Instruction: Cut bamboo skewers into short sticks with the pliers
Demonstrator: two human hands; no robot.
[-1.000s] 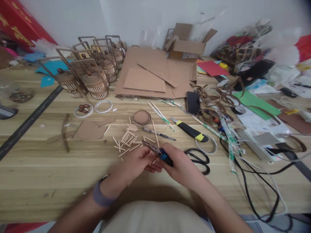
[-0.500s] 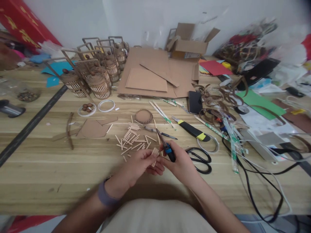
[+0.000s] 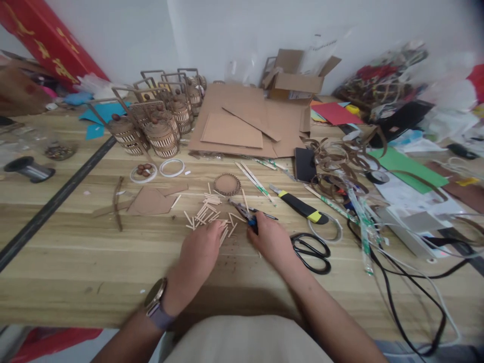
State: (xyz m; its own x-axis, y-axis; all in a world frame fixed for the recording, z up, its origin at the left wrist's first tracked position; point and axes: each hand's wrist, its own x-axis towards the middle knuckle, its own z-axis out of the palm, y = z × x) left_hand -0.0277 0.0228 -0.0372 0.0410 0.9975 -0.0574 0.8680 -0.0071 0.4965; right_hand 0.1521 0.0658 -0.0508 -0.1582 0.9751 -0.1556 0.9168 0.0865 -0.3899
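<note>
My left hand is closed at the near edge of a loose pile of short wooden sticks, fingertips pinched on sticks. The back of the hand hides part of the grip. In my right hand are pliers with blue-and-black handles, jaws pointing forward and left, low over the table. A pen lies partly behind them. Just beyond the pile sits a round cardboard disc with a ridged rim.
Black scissors, a utility knife and a tape roll lie at right, before cables and brown strips. Small lidded baskets stand back left. Cardboard sheets and a phone lie farther back.
My left hand has moved left and forward from in front of me to the pile, taking the small stick bundle away from my right hand. The pliers have tipped down toward the table.
</note>
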